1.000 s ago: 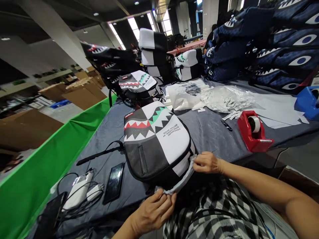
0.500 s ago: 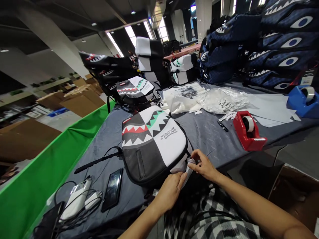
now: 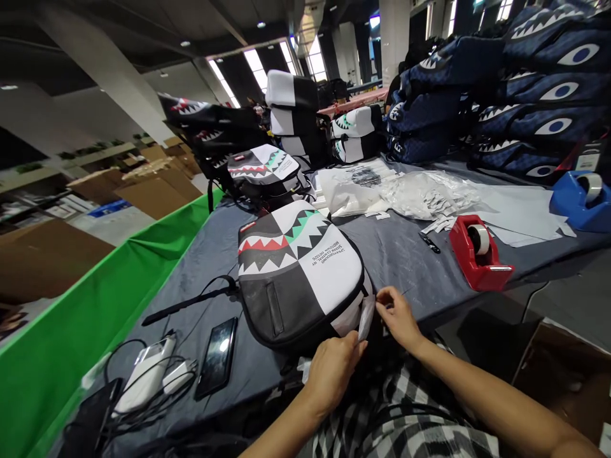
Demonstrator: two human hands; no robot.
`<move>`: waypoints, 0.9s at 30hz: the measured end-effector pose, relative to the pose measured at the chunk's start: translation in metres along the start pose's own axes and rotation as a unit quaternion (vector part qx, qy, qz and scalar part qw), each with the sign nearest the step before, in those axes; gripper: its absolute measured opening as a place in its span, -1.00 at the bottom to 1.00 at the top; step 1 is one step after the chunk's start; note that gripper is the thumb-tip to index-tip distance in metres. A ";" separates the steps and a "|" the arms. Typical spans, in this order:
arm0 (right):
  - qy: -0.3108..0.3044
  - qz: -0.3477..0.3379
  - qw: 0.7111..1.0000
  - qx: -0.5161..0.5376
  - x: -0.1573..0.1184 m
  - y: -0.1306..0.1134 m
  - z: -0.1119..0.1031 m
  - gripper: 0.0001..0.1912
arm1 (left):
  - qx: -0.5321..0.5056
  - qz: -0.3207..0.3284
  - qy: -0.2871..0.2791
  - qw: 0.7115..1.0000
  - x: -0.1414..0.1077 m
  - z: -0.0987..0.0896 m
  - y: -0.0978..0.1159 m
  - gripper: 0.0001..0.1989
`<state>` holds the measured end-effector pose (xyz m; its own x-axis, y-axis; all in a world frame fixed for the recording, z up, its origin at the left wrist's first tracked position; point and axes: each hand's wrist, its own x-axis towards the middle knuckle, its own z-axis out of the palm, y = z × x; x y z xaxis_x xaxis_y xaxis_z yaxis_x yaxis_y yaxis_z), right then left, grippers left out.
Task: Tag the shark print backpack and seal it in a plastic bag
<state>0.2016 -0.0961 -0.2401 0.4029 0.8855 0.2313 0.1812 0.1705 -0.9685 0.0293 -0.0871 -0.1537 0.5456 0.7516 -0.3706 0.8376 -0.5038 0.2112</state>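
A black, grey and white backpack (image 3: 305, 273) with a red and green shark-teeth print lies flat on the table before me. At its lower right side hangs a strip of thin translucent plastic (image 3: 366, 318). My left hand (image 3: 337, 366) is closed on the lower end of this plastic, by the bag's bottom corner. Beside the strip's upper part, my right hand (image 3: 400, 320) has its thumb and fingertips drawn together at the bag's side edge; what they grip is too small to make out. A black strap (image 3: 191, 302) stretches out from the bag's left side.
Left of the bag lie a black phone (image 3: 216, 357) and a white power bank (image 3: 146, 375) with tangled cables. To the right are a red tape dispenser (image 3: 480, 254), a small black cutter (image 3: 429, 242) and a blue dispenser (image 3: 582, 200). Plastic bags (image 3: 356, 184) and stacked backpacks (image 3: 548, 89) stand behind.
My right hand has shifted slightly right, away from the plastic. My left hand has moved a little down, and the plastic strip now hangs stretched between bag and left hand.
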 end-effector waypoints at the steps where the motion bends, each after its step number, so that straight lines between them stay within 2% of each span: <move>1: 0.011 -0.100 0.993 -0.056 -0.001 -0.008 -0.006 -0.83 | 0.017 0.006 0.007 1.000 0.001 0.002 0.000 -0.74; 2: -0.013 -0.204 0.973 -0.103 -0.002 -0.016 -0.010 -0.88 | 0.031 0.017 0.018 0.999 0.003 0.005 0.000 -0.75; 4: -0.152 -0.378 0.896 -0.175 0.000 -0.030 -0.011 -0.83 | 0.056 0.053 0.059 0.995 0.005 0.014 -0.005 -0.76; 6: -0.277 -0.461 0.810 -0.233 0.007 -0.036 -0.006 -0.75 | 0.082 0.122 0.142 0.979 0.003 0.022 -0.017 -0.71; 7: -0.305 -0.474 0.784 -0.259 0.011 -0.036 -0.003 -0.70 | 0.100 0.170 0.198 0.960 -0.001 0.025 -0.027 -0.70; 8: -0.314 -0.478 0.772 -0.278 0.015 -0.035 0.000 -0.64 | 0.120 0.220 0.253 0.934 -0.006 0.027 -0.038 -0.71; 10: -0.314 -0.485 0.763 -0.291 0.022 -0.030 0.003 -0.56 | 0.166 0.291 0.344 0.877 -0.020 0.029 -0.067 -0.78; 11: -0.313 -0.495 0.758 -0.287 0.025 -0.028 0.004 -0.55 | 0.189 0.302 0.375 0.856 -0.027 0.029 -0.082 -0.79; 15: -0.305 -0.533 0.741 -0.272 0.028 -0.025 0.004 -0.63 | 0.243 0.263 0.456 0.815 -0.038 0.036 -0.132 -0.72; 17: -0.288 -0.536 0.740 -0.285 0.029 -0.026 0.005 -0.72 | 0.242 0.240 0.505 0.793 -0.033 0.042 -0.143 -0.73; 19: -0.264 -0.540 0.740 -0.303 0.030 -0.025 0.005 -0.78 | 0.227 0.215 0.545 0.778 -0.027 0.046 -0.143 -0.73; 21: -0.243 -0.554 0.731 -0.316 0.032 -0.024 0.005 -0.80 | 0.210 0.201 0.552 0.782 -0.027 0.046 -0.131 -0.74; 23: -0.232 -0.564 0.727 -0.317 0.034 -0.022 0.004 -0.82 | 0.167 0.215 0.529 0.804 -0.032 0.040 -0.111 -0.72; 25: -0.228 -0.555 0.739 -0.307 0.035 -0.020 0.003 -0.82 | 0.083 0.237 0.477 0.842 -0.037 0.030 -0.083 -0.66; 27: -0.228 -0.537 0.760 -0.287 0.035 -0.016 0.001 -0.81 | -0.036 0.228 0.386 0.893 -0.033 0.017 -0.054 -0.64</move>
<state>0.2122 -0.0671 -0.2170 -0.5830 0.4498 0.6766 0.6002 0.7997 -0.0145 -0.0344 -0.0925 -0.1680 0.6642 0.5583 0.4971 0.5068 -0.8252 0.2495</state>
